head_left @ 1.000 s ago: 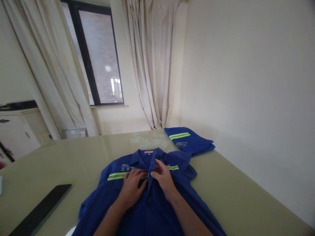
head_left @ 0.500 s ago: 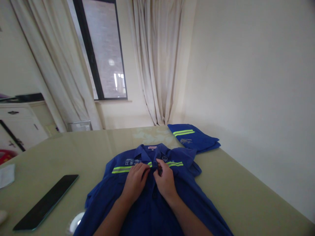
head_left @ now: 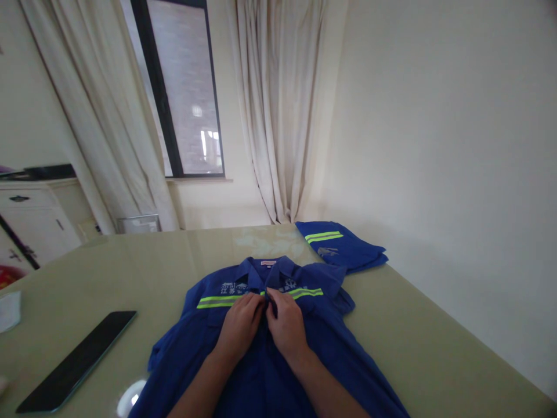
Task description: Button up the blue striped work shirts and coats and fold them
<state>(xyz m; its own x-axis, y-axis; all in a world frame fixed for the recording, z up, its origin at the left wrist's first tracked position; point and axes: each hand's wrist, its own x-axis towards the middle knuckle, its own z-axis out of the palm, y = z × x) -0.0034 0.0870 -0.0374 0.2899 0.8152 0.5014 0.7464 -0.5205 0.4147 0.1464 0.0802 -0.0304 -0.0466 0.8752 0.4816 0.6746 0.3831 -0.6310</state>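
A blue work shirt (head_left: pixel 243 371) lies front up on the table, its collar pointing away from me. Yellow-green reflective stripes and pale printing cross its chest. My left hand (head_left: pixel 241 322) pinches the edge of the front opening at stripe height. Right beside it, my right hand (head_left: pixel 285 319) grips the other edge with curled fingers, so the two sets of fingertips almost meet at the placket. Whatever lies between the fingertips, such as a button, is hidden.
A folded blue garment (head_left: pixel 343 247) with a reflective stripe lies at the table's far right corner. On the left are a black flat slab (head_left: pixel 78 363), a white round object (head_left: pixel 130 399) and a white paper-like piece (head_left: pixel 9 310). The wall borders the table's right side.
My right hand has moved slightly left, closing in on my left hand, and the shirt's two front edges have come together. The view has shifted a little.
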